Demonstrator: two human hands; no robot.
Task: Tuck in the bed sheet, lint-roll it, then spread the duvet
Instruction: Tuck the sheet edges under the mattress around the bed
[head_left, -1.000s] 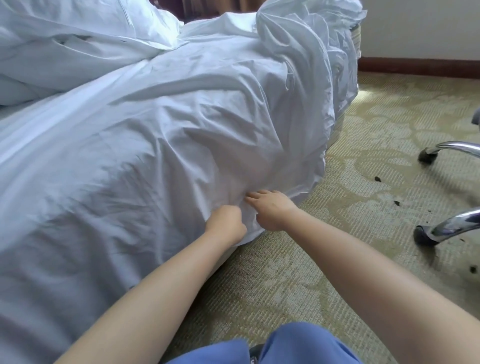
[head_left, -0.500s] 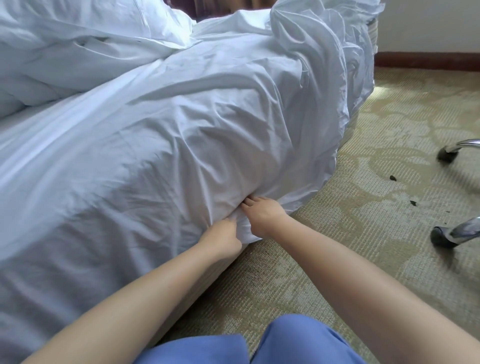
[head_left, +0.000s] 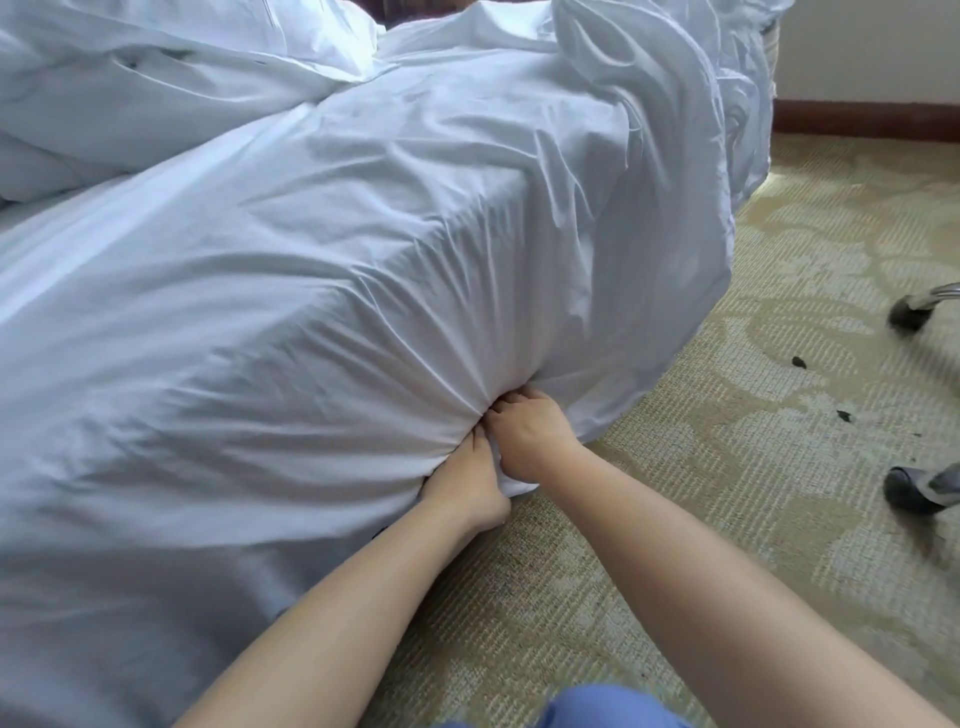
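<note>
The white bed sheet is lying draped over the bed corner, its creases fanning out from a gathered point at the lower edge. The patterned carpet is spreading below. The right hand is pinching that bunched fabric, fingers curled; the left hand, touching it just below, is gripping the sheet's edge.

A bed carries a white sheet and bunched duvet (top left); it stands on patterned carpet
</note>
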